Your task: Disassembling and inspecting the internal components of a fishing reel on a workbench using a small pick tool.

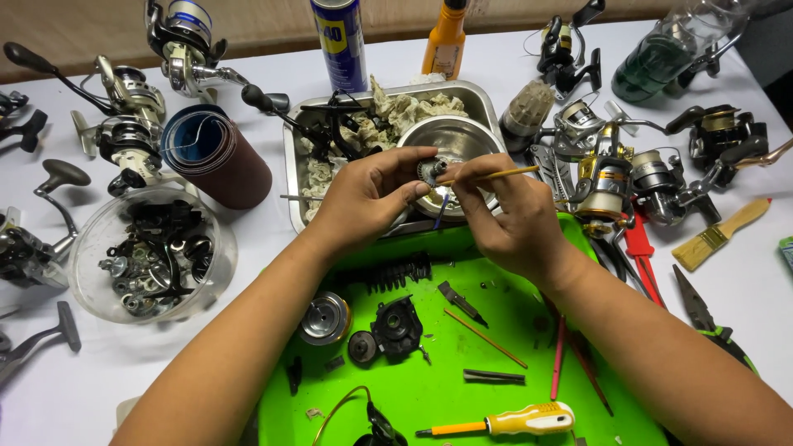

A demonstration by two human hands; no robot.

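My left hand pinches a small metal gear part between thumb and fingers, above a steel bowl. My right hand holds a thin yellow-handled brush like a pen, its tip touching the gear part. Both hands hover over the far edge of a green tray. On the tray lie a silver spool, black reel parts, a thin stick and a yellow screwdriver.
A steel pan with rags holds the bowl. A roll of sandpaper and a clear bowl of parts stand left. Fishing reels crowd the right and left. Spray can, orange bottle, paintbrush, pliers.
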